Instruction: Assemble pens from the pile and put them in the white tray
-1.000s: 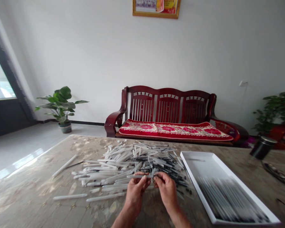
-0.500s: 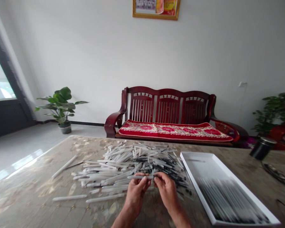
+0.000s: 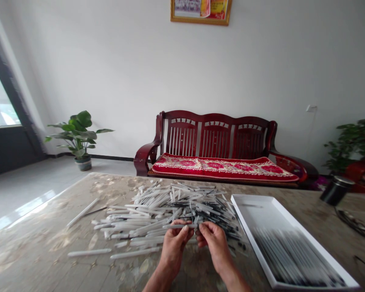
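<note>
In front of the pile, my left hand (image 3: 174,245) is closed on a pale pen (image 3: 177,226) with its thumb on top, and the pen lies level, pointing left and right. My right hand (image 3: 213,242) is closed at the pen's right end, thumb and finger pinched there; the small part between those fingertips is mostly hidden. Just beyond both hands spreads a heap of white pen barrels (image 3: 152,225), with thin black pen parts (image 3: 213,211) on its right side. Several small black caps (image 3: 241,246) lie near my right hand.
A white shallow box (image 3: 255,253) holding rows of finished-looking pens (image 3: 295,255) stands on the patterned table (image 3: 79,275) at right. A black canister (image 3: 337,190) and cable (image 3: 353,224) are farther right. Loose barrels (image 3: 89,252) lie left. Behind stands a red wooden bench (image 3: 215,134).
My right hand has shifted slightly to the right, with its fingers curled more at the pen's end. My left hand and the pen stay nearly in place.
</note>
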`<action>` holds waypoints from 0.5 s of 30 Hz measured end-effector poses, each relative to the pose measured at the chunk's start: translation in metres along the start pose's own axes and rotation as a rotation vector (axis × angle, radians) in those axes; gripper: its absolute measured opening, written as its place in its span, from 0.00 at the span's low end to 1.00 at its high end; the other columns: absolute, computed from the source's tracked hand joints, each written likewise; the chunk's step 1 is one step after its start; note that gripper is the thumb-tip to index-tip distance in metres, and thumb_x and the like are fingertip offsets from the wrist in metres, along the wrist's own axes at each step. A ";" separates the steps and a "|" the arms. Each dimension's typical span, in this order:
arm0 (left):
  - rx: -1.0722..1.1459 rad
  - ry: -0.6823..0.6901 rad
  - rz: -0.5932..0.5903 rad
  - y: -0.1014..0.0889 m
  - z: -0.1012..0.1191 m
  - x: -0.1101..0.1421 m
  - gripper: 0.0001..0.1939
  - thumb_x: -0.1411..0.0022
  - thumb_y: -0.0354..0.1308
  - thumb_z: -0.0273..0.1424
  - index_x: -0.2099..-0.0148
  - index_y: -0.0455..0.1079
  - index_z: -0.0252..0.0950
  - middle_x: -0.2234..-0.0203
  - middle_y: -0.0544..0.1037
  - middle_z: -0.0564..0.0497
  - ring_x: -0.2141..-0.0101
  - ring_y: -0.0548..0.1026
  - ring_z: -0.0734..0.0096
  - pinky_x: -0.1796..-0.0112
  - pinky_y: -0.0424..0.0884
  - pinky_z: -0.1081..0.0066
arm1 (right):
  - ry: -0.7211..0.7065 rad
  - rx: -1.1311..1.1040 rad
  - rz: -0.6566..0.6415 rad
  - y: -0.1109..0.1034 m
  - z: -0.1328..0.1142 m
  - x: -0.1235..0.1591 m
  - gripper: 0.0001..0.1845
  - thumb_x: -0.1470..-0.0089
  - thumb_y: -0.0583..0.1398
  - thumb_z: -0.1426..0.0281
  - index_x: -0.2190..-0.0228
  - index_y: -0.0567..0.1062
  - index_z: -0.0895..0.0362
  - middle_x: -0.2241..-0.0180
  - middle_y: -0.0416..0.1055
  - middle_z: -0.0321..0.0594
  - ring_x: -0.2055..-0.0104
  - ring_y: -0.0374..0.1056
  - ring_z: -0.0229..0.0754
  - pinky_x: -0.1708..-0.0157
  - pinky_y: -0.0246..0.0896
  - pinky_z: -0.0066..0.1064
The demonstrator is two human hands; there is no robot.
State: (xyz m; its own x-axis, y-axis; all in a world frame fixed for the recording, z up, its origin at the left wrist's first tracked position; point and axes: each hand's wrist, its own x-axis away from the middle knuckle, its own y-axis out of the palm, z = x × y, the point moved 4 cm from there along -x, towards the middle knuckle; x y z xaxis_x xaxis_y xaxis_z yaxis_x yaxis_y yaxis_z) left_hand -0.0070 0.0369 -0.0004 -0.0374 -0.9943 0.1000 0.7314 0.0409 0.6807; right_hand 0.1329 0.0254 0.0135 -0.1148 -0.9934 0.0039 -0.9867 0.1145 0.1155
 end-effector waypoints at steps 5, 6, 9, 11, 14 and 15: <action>-0.001 -0.009 0.022 -0.002 -0.003 0.001 0.18 0.59 0.74 0.35 0.69 0.71 0.34 0.69 0.81 0.50 0.72 0.78 0.74 0.66 0.76 0.73 | -0.073 0.056 0.031 -0.001 0.005 -0.005 0.22 0.57 0.67 0.51 0.72 0.79 0.58 0.76 0.76 0.40 0.75 0.71 0.43 0.77 0.68 0.30; 0.000 -0.012 0.033 -0.002 -0.003 0.001 0.19 0.60 0.74 0.36 0.69 0.71 0.34 0.69 0.81 0.50 0.72 0.78 0.74 0.67 0.76 0.74 | -0.102 0.094 0.041 -0.002 0.005 -0.005 0.21 0.56 0.66 0.51 0.72 0.79 0.58 0.76 0.76 0.40 0.76 0.71 0.43 0.77 0.69 0.30; 0.001 -0.021 0.079 -0.004 -0.005 0.001 0.21 0.62 0.75 0.36 0.69 0.71 0.34 0.70 0.81 0.50 0.73 0.78 0.74 0.67 0.76 0.74 | -0.225 0.244 0.061 -0.003 0.003 -0.004 0.17 0.51 0.63 0.55 0.71 0.79 0.57 0.77 0.75 0.40 0.76 0.71 0.43 0.76 0.69 0.29; -0.001 -0.031 0.107 -0.006 -0.005 0.000 0.22 0.64 0.76 0.37 0.68 0.71 0.34 0.71 0.81 0.50 0.72 0.78 0.74 0.68 0.76 0.74 | -0.335 0.350 0.064 -0.003 -0.001 -0.002 0.14 0.47 0.60 0.59 0.71 0.79 0.56 0.76 0.74 0.39 0.75 0.70 0.41 0.74 0.68 0.28; -0.005 -0.051 0.128 -0.007 -0.005 0.000 0.23 0.65 0.76 0.39 0.68 0.71 0.34 0.74 0.81 0.52 0.73 0.78 0.73 0.69 0.75 0.74 | -0.483 0.476 0.051 -0.002 -0.007 0.002 0.10 0.44 0.59 0.64 0.70 0.79 0.55 0.74 0.75 0.39 0.73 0.70 0.40 0.71 0.66 0.27; -0.008 -0.056 0.123 -0.007 -0.005 0.000 0.23 0.65 0.76 0.39 0.69 0.71 0.34 0.75 0.80 0.52 0.73 0.78 0.73 0.69 0.75 0.74 | -0.504 0.506 0.044 -0.002 -0.009 0.003 0.09 0.44 0.59 0.65 0.70 0.79 0.54 0.73 0.76 0.40 0.72 0.71 0.41 0.70 0.66 0.26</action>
State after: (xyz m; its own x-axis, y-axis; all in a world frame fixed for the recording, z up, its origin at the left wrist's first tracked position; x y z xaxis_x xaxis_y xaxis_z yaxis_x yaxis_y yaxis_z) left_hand -0.0088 0.0361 -0.0089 0.0153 -0.9748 0.2224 0.7379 0.1611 0.6554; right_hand 0.1356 0.0221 0.0222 -0.0742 -0.8766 -0.4756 -0.8985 0.2656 -0.3494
